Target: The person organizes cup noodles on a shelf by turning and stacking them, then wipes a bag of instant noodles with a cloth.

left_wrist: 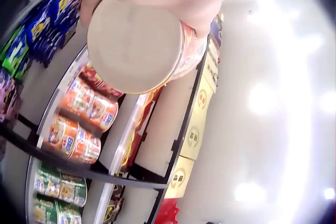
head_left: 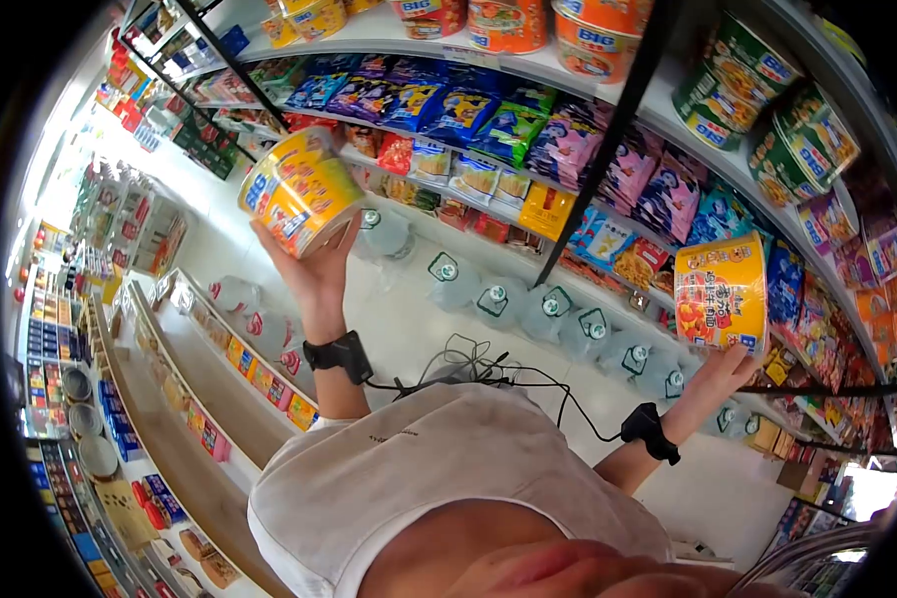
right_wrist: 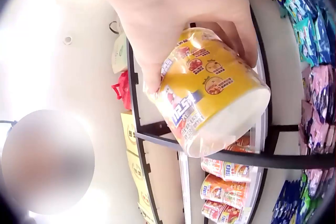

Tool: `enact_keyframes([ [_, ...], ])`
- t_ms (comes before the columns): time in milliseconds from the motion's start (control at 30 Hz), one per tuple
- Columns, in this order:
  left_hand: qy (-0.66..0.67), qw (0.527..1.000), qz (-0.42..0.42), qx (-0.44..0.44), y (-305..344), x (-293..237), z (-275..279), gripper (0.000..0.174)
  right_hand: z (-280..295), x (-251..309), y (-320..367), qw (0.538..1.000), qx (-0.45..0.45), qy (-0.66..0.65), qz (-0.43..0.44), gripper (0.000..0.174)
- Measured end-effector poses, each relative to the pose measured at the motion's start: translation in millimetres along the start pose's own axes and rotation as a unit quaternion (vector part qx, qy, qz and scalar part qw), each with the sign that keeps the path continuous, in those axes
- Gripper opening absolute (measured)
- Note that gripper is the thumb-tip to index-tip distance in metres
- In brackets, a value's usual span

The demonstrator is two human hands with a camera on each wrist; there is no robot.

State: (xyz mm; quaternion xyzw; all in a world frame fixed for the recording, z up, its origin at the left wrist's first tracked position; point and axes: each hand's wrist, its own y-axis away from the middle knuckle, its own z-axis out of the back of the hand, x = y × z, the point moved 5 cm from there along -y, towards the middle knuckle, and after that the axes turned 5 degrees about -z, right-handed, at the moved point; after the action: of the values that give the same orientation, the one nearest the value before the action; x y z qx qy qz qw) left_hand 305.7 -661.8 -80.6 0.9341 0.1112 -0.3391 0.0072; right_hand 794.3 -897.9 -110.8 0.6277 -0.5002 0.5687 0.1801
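Note:
Up at the left in the head view, my left hand [head_left: 314, 274] grips a yellow instant noodle cup [head_left: 304, 189]. Its pale round base [left_wrist: 134, 45] faces the left wrist camera, with fingers and thumb around its sides. Over on the right, my right hand [head_left: 713, 384] holds a second yellow noodle cup [head_left: 723, 289] from its lower part. In the right wrist view the thumb and fingers wrap this cup [right_wrist: 210, 82], which is tilted and shows printed pictures and a white end. Both cups are raised in front of the shelves, wide apart.
Snack bags [head_left: 458, 115] fill the middle shelves. Green noodle cups [head_left: 738, 80] and orange noodle cups [head_left: 508, 25] stand on the upper shelf. Large water bottles [head_left: 498, 299] line the floor along the shelf foot. Black cables [head_left: 478, 364] run between the wrists. A low wooden rack [head_left: 199, 399] stands left.

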Motion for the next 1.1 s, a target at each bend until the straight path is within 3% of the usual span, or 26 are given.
enact_keyframes([
  [100, 0.012, 0.998, -0.022, -0.052, 0, -29, 30, 0.085, -39, -18, -7, 0.999, 0.043, -0.011, -0.016, 0.074],
  [267, 0.028, 0.995, -0.050, -0.088, -5, -75, 79, 0.085, -157, -24, 9, 0.984, 0.169, -0.047, -0.021, 0.076],
  [333, 0.023, 0.993, -0.057, -0.103, -12, -98, 99, 0.086, -207, -27, 24, 0.976, 0.212, -0.042, 0.016, 0.071],
  [433, 0.044, 0.991, -0.093, -0.082, -32, -131, 131, 0.084, -278, -29, 63, 0.961, 0.274, -0.030, 0.013, 0.069],
  [500, 0.045, 0.990, -0.101, -0.082, -49, -154, 154, 0.082, -327, -30, 92, 0.956, 0.289, -0.051, -0.004, 0.070],
  [667, 0.063, 0.997, -0.023, -0.038, -105, -192, 198, 0.073, -429, -27, 166, 0.946, 0.318, -0.060, -0.027, 0.065],
  [867, -0.025, 0.999, 0.017, -0.033, -164, -207, 232, 0.067, -509, -27, 212, 0.940, 0.324, -0.065, -0.087, 0.067],
  [933, -0.016, 1.000, 0.014, 0.008, -186, -208, 235, 0.062, -533, -26, 218, 0.941, 0.318, -0.050, -0.105, 0.066],
  [1067, -0.061, 0.996, 0.010, 0.062, -244, -202, 245, 0.055, -577, -51, 212, 0.942, 0.321, -0.070, -0.065, 0.067],
  [1100, -0.079, 0.994, 0.009, 0.071, -257, -203, 243, 0.054, -589, -58, 208, 0.949, 0.310, -0.045, -0.021, 0.075],
])
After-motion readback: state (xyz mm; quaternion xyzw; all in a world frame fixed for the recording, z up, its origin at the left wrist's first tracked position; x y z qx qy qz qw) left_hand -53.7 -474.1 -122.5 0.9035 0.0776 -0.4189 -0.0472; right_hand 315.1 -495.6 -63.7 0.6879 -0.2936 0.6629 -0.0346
